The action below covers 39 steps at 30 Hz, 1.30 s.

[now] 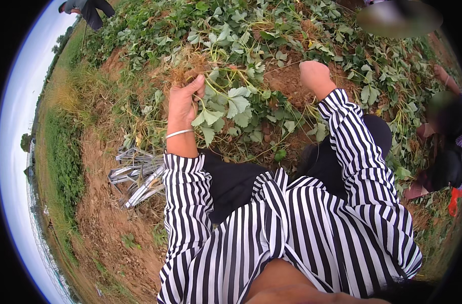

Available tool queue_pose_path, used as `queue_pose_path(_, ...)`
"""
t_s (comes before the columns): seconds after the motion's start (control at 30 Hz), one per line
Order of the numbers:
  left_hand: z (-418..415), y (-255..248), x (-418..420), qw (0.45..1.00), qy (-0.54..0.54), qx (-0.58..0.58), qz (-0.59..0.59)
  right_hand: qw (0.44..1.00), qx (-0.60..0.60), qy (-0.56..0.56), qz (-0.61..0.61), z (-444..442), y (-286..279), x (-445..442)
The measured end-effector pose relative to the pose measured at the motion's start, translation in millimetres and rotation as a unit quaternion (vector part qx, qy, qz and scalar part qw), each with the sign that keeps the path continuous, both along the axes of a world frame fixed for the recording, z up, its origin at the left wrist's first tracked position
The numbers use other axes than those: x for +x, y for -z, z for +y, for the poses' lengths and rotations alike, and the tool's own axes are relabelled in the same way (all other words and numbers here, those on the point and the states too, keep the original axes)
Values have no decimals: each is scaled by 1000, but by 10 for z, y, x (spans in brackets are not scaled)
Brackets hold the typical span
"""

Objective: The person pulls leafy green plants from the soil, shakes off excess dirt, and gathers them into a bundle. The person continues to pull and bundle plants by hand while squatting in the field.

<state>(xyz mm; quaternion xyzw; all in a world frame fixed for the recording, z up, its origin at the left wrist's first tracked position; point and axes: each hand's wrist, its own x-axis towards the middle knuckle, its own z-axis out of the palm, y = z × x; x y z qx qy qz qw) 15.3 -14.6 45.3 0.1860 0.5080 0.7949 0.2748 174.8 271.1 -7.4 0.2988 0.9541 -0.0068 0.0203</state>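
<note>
My left hand, with a bangle at the wrist, grips a small bunch of leafy strawberry-like plants. Their brown fibrous roots stick out above the thumb, and the green leaves hang to the right. My right hand is closed in a fist over bare reddish soil. A thin, straight stem runs from the plants on the left up to this fist; the fingers' inner side is hidden.
Uprooted plants cover the ground ahead. A heap of silvery strips lies left of my knee. At the right edge another person is close by, near a red item. Someone in dark trousers stands at the far left.
</note>
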Motion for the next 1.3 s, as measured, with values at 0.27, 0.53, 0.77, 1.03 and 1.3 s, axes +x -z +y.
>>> queue_pose_path(0.27, 321, 156, 177, 991, 7, 27, -131, 855, -132, -299, 403, -1073, -476, -304)
queue_pose_path(0.53, 111, 37, 114, 992, -87, -88, -2, 765, -480, -185, 388, -867, -160, -479)
queue_pose_path(0.77, 43, 113, 216, 987, -73, -140, -1, 810, -363, -212, 409, -1188, -286, -456)
queue_pose_path(1.03, 194, 292, 275, 997, -32, -35, -66, 878, -52, -301, 368, -1446, -354, -356)
queue_pose_path(1.3, 314, 241, 287, 994, 69, -83, -25, 755, -471, -170, 423, -1078, -340, -420)
